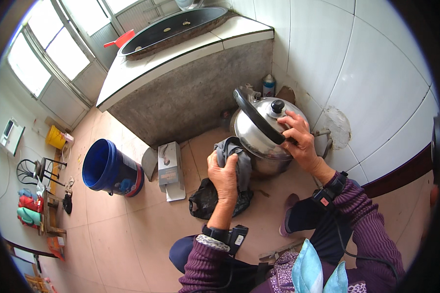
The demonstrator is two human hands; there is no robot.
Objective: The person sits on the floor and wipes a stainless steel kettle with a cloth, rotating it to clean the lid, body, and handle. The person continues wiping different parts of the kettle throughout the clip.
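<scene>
A large stainless steel kettle [250, 132] stands on the tiled floor before me, its black handle [256, 114] arched over the lid. On top of the lid is a black knob [277, 106]. My right hand [300, 142] grips the near end of the handle, fingers reaching over it towards the lid. A crumpled grey cloth [238, 161] is bunched in my left hand [223, 174], close against the kettle's left side. The view does not settle whether cloth and metal touch. Below the cloth lies a black plastic bag [201, 203], partly hidden by my left forearm.
A blue bucket [113, 166] and a grey-white cardboard box [171, 170] stand left on the floor. Behind the kettle are a spray can [268, 86] and a concrete stove base [190, 88] with a large wok [176, 29]. Pipes [324, 137] leave the tiled wall at right.
</scene>
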